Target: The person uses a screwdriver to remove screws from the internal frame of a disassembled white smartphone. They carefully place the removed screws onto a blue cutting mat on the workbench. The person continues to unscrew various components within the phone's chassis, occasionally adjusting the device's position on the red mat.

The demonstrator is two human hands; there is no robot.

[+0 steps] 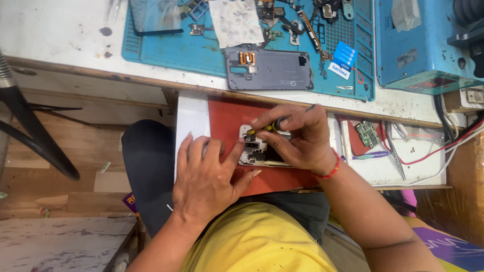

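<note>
An opened phone [253,151] with its inner frame exposed lies on a red mat [227,116] in a pulled-out drawer tray. My left hand [206,176] rests flat on the phone's left end, thumb pressing on its middle. My right hand [297,136] grips a small screwdriver [275,124] with a black and yellow handle, its tip down on the phone's upper left corner. A red thread band circles my right wrist.
A grey phone back cover [269,70] lies on the blue work mat [201,50] on the bench above, among small parts and flex cables. A blue machine [423,45] stands at the right. A green circuit board [367,133] and wires lie in the drawer's right side.
</note>
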